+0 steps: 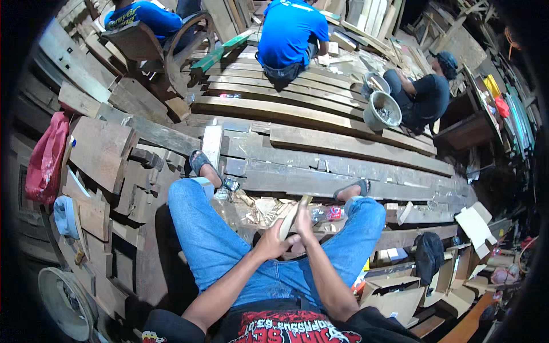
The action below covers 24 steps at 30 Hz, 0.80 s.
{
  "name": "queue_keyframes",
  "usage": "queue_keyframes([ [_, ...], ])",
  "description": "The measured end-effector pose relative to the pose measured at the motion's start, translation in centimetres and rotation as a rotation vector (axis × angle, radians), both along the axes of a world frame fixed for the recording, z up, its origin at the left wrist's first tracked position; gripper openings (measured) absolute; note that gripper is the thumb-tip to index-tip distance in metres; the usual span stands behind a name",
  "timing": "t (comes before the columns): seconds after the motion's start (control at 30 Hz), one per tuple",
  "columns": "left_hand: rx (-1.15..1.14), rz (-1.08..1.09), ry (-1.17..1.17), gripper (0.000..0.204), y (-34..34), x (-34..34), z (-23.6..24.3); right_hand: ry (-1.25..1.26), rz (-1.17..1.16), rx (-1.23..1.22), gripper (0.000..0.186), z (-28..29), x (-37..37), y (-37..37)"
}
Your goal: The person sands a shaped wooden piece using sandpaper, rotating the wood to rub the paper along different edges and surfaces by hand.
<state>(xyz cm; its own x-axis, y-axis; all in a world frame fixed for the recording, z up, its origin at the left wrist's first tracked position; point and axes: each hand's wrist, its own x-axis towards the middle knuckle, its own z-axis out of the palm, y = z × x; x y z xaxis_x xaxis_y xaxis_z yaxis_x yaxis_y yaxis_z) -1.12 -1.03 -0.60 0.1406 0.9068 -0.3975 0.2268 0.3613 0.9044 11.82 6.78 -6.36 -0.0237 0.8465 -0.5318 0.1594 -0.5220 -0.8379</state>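
Observation:
Between my bent legs in blue jeans, a pale, narrow wooden piece (289,220) slants upward, its far end more yellowish. My left hand (273,243) grips its lower part with fingers wrapped round it. My right hand (303,223) is pressed along its right side, fingers together; whether it also holds something small is hidden. Below and beyond my hands lie pale shavings and offcuts (260,208) and a plastic bottle with a red label (331,213). My sandalled feet rest near the plank edge.
Wooden planks (320,148) run crosswise ahead. Two people in blue shirts (290,34) (137,23) and one in dark clothes (423,91) sit beyond, near two buckets (382,111). Boards (100,148), a red bag (46,157) and a bucket (63,300) crowd my left; cardboard (394,303) lies right.

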Motion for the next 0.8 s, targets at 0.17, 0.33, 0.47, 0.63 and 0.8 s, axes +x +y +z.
queue_keyframes([
  [0.17,0.119,0.075,-0.106,0.074,0.6,-0.7,-1.5,-0.07,0.222,0.197,0.075,-1.8,-0.3,-0.9],
  [0.33,0.091,0.035,-0.025,0.078,-0.8,-1.0,-1.6,0.017,0.086,-0.126,0.077,2.1,-1.5,-0.8],
  [0.47,0.187,0.065,-0.066,0.077,0.3,-0.3,-1.6,0.049,0.057,0.046,0.076,-1.6,-1.8,-2.2],
  [0.63,0.097,0.028,-0.07,0.08,-0.2,-0.2,-0.2,0.026,-0.044,0.048,0.072,-1.4,-0.2,1.1],
  [0.8,0.315,0.097,-0.09,0.078,-0.7,-1.0,-4.5,0.027,0.076,0.011,0.071,1.3,-2.9,-2.4],
])
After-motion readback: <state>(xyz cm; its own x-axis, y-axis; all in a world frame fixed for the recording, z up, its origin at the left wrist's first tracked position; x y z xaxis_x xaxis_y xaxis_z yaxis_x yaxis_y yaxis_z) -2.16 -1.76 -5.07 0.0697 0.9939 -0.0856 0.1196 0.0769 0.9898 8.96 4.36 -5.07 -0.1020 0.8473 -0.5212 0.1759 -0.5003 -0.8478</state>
